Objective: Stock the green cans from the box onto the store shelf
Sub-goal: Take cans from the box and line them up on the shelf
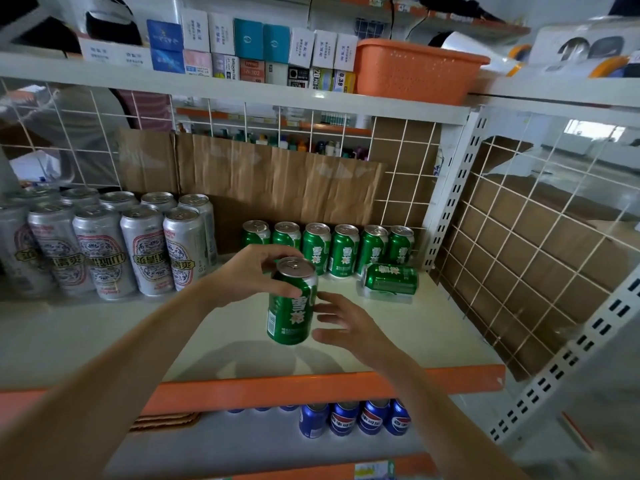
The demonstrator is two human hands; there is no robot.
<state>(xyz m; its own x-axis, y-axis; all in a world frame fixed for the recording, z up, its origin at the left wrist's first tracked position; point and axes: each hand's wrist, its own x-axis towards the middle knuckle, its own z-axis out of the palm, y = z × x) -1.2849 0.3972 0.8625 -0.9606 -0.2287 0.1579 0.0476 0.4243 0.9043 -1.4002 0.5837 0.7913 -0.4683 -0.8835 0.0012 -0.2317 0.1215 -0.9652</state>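
My left hand (254, 271) grips a green can (291, 306) by its top rim, holding it upright just above the white shelf board (433, 327). My right hand (346, 327) hovers beside the can's lower right side with fingers spread, not clearly touching it. A row of several green cans (343, 251) stands upright at the back of the shelf against the cardboard. One more green can (391, 279) lies on its side at the right end of that row. The box is not in view.
Tall silver cans (145, 251) fill the shelf's left part. A wire grid side panel (519, 254) closes the right end. The orange shelf lip (311, 386) runs along the front. Blue cola cans (356, 419) stand on the shelf below. An orange basket (412, 69) sits on the shelf above.
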